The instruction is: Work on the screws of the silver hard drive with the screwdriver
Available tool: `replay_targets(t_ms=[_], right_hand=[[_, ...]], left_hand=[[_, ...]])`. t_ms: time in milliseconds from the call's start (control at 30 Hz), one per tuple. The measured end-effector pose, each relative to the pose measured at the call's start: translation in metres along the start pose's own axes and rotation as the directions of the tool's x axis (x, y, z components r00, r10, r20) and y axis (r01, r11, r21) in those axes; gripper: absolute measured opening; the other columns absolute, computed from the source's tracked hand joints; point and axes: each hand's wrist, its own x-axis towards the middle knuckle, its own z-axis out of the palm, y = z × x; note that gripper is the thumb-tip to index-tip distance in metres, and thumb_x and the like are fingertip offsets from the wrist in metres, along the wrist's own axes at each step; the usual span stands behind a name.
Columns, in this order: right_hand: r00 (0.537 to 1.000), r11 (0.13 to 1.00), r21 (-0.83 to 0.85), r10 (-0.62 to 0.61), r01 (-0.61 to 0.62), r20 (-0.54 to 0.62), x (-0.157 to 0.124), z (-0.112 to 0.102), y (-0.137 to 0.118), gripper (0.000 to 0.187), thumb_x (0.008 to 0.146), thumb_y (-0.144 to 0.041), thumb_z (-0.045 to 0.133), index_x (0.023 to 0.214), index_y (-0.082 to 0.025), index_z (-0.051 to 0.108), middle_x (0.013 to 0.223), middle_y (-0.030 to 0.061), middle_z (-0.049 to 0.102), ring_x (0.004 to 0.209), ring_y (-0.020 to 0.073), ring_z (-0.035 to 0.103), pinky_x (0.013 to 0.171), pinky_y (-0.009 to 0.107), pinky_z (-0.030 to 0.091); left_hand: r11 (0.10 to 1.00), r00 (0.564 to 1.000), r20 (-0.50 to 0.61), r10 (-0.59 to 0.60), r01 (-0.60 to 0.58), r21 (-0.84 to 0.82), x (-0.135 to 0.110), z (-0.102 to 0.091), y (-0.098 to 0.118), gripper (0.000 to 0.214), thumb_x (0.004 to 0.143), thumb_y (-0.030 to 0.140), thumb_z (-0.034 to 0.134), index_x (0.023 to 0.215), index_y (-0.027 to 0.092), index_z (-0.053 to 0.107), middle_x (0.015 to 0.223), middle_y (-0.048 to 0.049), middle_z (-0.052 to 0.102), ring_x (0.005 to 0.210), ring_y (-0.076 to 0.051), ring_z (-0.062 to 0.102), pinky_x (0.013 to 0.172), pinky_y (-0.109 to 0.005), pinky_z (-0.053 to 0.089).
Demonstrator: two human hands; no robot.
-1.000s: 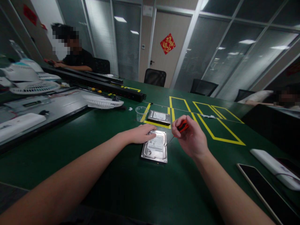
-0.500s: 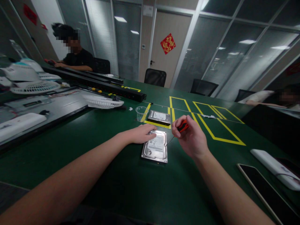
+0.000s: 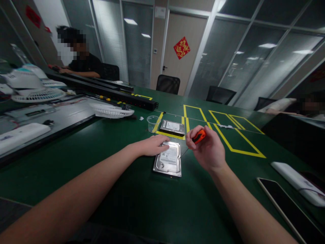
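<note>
A silver hard drive [image 3: 170, 163] lies flat on the green table in front of me, label side up. My left hand [image 3: 153, 145] holds it by its far left edge, the thumb on the top cover and the fingers along the far end. In my right hand [image 3: 207, 149] is an orange-and-black screwdriver [image 3: 199, 136], closed in the fingers and slanting down to the left. Its thin shaft meets the drive's right edge; the exact tip is too small to make out. Just beyond, a second hard drive [image 3: 172, 127] sits within yellow tape, beside a clear plastic cup [image 3: 153, 124].
On the left are a large metal panel [image 3: 73, 117], a white fan grille [image 3: 111, 110], fan parts [image 3: 25, 81] and long black bars [image 3: 122, 95]. A phone [image 3: 286, 206] and a white power strip [image 3: 297, 183] lie at right. Two people sit at the table's sides.
The screwdriver handle has turned slightly in my right hand, and the thumb has shifted, showing more of the orange end. My left hand and the hard drive have stayed in place.
</note>
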Motion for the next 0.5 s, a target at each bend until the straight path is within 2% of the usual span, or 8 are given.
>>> replay_targets(t_ms=[500], right_hand=[[0.999, 0.994, -0.103, -0.033, 0.033, -0.001, -0.0026, -0.0001, 0.0043, 0.028, 0.098, -0.040, 0.056, 0.079, -0.020, 0.064, 0.076, 0.0034, 0.064, 0.064, 0.0152, 0.053, 0.060, 0.030, 0.036]], left_hand=[[1.000, 1.000, -0.001, 0.012, -0.012, 0.012, 0.0015, 0.0002, -0.0009, 0.048, 0.105, 0.051, 0.044, 0.140, 0.020, 0.055, 0.145, -0.0125, 0.059, 0.133, -0.030, 0.055, 0.111, -0.043, 0.041]])
